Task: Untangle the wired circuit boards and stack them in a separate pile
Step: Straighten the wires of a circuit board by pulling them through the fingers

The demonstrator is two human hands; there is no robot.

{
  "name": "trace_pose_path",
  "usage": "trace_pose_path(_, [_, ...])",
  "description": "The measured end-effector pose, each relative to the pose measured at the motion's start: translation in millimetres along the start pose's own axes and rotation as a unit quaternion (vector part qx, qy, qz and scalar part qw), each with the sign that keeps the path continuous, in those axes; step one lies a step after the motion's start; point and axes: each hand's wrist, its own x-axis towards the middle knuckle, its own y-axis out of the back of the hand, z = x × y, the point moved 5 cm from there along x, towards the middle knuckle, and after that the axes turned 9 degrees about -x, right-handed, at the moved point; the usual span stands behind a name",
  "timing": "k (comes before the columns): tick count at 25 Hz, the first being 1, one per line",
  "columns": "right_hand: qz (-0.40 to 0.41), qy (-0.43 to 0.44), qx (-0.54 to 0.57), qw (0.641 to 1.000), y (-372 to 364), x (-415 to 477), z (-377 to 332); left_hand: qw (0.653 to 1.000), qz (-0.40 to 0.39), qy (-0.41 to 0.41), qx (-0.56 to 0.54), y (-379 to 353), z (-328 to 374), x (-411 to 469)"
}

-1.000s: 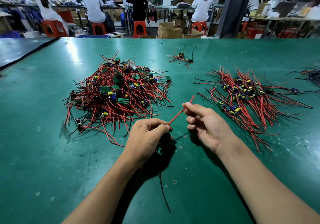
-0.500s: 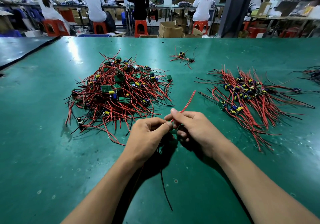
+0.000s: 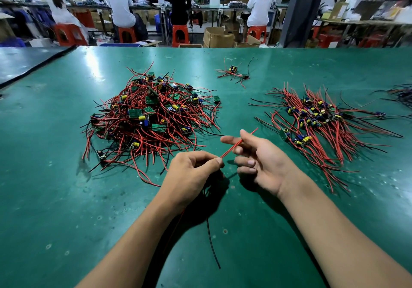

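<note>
My left hand [image 3: 189,171] pinches the near end of a red wire [image 3: 229,151] between thumb and forefinger. Whatever board it belongs to is hidden inside that hand. A black wire [image 3: 211,243] hangs from under the hand towards me. My right hand [image 3: 260,162] sits just to the right, palm turned inward, with the red wire running between its thumb and outstretched forefinger. The wire tip pokes out beyond the thumb. A tangled pile of wired circuit boards [image 3: 151,118] lies behind my left hand. A flatter, combed-out pile [image 3: 316,118] lies to the right.
The green table [image 3: 66,198] carries a small cluster of wired boards [image 3: 233,71] further back and a dark bundle of wires [image 3: 401,93] at the right edge. Beyond the table's far edge, people sit on orange stools at other benches.
My right hand went in close to the left hand, then drew back out to the right along the red wire. My left hand stayed in place with its grip unchanged.
</note>
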Motion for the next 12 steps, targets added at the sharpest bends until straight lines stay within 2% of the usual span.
trace_pose_path(4, [-0.069,-0.024,0.106,0.992,-1.9,-1.3,-2.7,1.000,-0.007,-0.004,-0.011,-0.2,-0.3,0.7])
trace_pose_path(12, [-0.070,-0.005,0.154,0.986,2.9,4.4,-6.1,0.999,-0.006,0.002,-0.031,0.5,-0.9,1.3])
